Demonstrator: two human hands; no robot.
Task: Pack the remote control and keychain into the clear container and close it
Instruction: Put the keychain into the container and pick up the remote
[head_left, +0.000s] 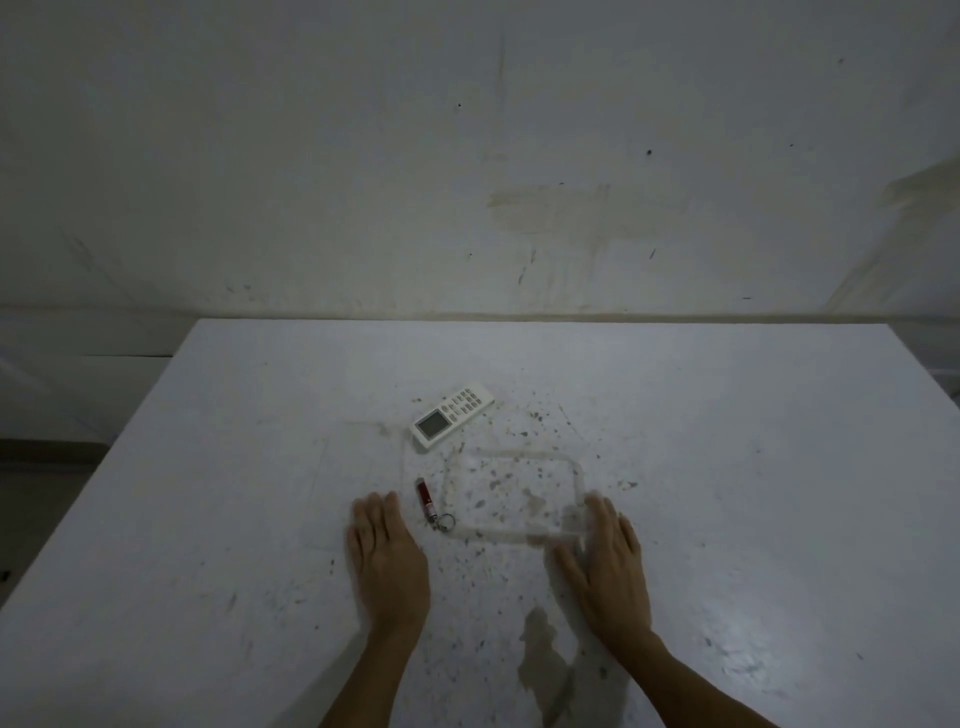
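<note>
A white remote control (451, 414) with a small grey screen lies at an angle in the middle of the table. Nearer to me lies a red keychain (427, 502) with a metal ring at its near end. Right of it stands the clear container (571, 470), rectangular and almost see-through; whether a lid is on it I cannot tell. My left hand (385, 556) rests flat on the table just left of the keychain, fingers together, holding nothing. My right hand (605, 564) lies against the container's near right corner, fingers extended.
The white table (753, 467) is stained and speckled, with a brownish patch (545, 660) between my forearms. Its far edge meets a marked white wall (467, 182). The table's left edge drops off to a dim floor.
</note>
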